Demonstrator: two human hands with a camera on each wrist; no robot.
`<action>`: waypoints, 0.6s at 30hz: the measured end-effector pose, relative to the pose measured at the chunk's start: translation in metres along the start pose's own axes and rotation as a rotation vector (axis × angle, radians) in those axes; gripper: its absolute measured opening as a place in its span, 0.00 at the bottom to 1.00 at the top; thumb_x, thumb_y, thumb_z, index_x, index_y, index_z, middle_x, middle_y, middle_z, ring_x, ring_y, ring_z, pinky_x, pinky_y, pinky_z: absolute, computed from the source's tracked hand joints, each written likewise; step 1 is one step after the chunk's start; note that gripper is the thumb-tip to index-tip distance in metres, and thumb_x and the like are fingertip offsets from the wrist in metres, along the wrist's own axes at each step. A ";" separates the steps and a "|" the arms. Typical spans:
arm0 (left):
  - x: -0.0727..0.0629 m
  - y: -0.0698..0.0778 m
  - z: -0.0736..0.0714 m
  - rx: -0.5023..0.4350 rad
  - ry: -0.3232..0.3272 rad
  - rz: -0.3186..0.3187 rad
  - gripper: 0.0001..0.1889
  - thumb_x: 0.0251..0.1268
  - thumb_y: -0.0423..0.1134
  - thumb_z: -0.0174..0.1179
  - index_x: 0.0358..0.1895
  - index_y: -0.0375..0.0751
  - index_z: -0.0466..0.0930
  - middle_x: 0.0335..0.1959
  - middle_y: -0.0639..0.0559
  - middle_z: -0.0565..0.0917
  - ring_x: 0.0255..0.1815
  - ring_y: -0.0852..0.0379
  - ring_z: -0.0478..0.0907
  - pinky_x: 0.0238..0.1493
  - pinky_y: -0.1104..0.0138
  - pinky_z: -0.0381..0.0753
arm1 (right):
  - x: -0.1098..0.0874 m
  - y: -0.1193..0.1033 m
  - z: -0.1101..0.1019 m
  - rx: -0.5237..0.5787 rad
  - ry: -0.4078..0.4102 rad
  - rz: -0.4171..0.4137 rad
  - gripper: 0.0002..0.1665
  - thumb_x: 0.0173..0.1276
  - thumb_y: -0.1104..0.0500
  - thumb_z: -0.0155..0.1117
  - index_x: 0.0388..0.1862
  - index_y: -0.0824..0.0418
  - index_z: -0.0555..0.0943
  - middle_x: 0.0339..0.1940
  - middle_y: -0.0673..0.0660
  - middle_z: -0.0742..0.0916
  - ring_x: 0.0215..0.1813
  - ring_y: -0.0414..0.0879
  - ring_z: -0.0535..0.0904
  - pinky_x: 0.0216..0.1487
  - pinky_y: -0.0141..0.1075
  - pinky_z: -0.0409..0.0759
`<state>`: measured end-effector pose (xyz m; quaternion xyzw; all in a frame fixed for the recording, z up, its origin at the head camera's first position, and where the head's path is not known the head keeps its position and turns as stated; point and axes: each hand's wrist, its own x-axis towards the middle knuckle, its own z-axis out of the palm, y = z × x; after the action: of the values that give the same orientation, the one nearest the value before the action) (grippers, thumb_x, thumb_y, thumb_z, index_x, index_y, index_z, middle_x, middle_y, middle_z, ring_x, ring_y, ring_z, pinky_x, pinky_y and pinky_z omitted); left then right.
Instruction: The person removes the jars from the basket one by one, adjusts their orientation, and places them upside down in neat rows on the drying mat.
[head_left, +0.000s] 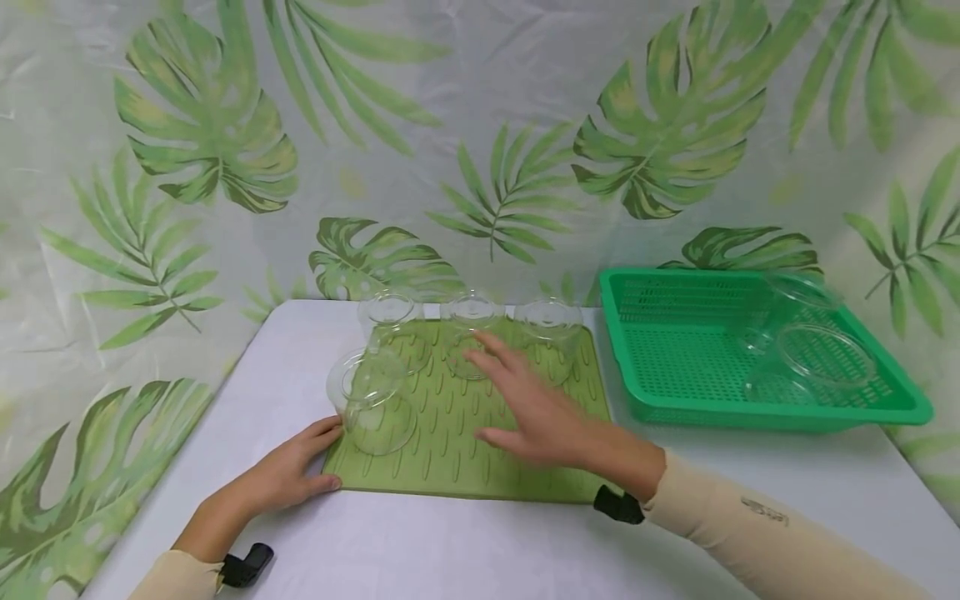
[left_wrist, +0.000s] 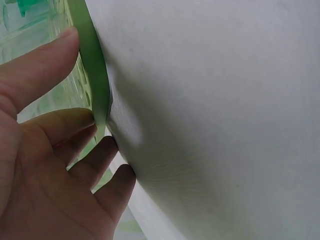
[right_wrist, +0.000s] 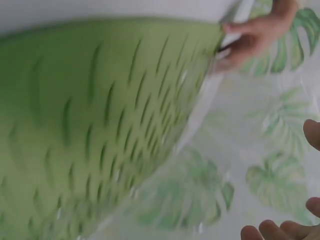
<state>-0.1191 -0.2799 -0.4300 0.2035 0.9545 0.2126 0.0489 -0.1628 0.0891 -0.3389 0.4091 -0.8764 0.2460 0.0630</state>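
A green ridged mat lies on the white table. Three clear cups stand in a row along its back, and another clear cup is at its left side. My left hand rests at the mat's left edge; in the left wrist view its thumb and fingers touch or lie right beside that edge. Above the middle of the mat hovers my right hand, fingers spread, holding nothing. Only its fingertips and part of the thumb show in the right wrist view.
A green perforated basket sits on the right of the table, with two clear cups in its right half. Behind the table hangs a leaf-patterned sheet. White tabletop extends in front of the mat.
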 end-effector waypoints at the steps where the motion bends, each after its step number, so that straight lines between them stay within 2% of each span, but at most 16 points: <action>1: 0.000 0.000 0.000 0.001 -0.005 -0.006 0.37 0.58 0.42 0.71 0.67 0.23 0.69 0.72 0.33 0.68 0.72 0.32 0.67 0.66 0.42 0.71 | -0.004 0.004 -0.008 -0.003 0.015 -0.004 0.54 0.59 0.52 0.76 0.79 0.56 0.56 0.83 0.58 0.54 0.77 0.59 0.64 0.67 0.57 0.75; 6: -0.001 -0.001 0.000 -0.001 -0.015 -0.018 0.38 0.59 0.43 0.70 0.68 0.24 0.68 0.73 0.33 0.67 0.72 0.32 0.66 0.66 0.42 0.71 | -0.020 0.023 -0.041 -0.028 0.078 0.026 0.53 0.58 0.55 0.77 0.76 0.63 0.59 0.81 0.63 0.57 0.79 0.63 0.59 0.69 0.61 0.70; 13: -0.002 0.000 0.000 -0.005 -0.011 -0.030 0.38 0.59 0.42 0.70 0.68 0.24 0.68 0.73 0.33 0.66 0.72 0.32 0.66 0.66 0.42 0.70 | -0.044 0.052 -0.066 -0.083 0.196 0.067 0.52 0.53 0.61 0.79 0.74 0.66 0.62 0.79 0.67 0.61 0.76 0.68 0.61 0.65 0.65 0.71; 18: -0.002 0.000 0.000 -0.023 -0.028 -0.037 0.38 0.60 0.42 0.69 0.69 0.24 0.67 0.74 0.33 0.65 0.73 0.32 0.64 0.68 0.42 0.69 | -0.066 0.072 -0.087 -0.166 0.227 0.102 0.52 0.51 0.63 0.80 0.73 0.68 0.64 0.76 0.69 0.64 0.72 0.71 0.63 0.60 0.66 0.72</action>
<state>-0.1174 -0.2804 -0.4301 0.1884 0.9547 0.2199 0.0686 -0.1815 0.2156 -0.3109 0.3269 -0.9006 0.2204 0.1827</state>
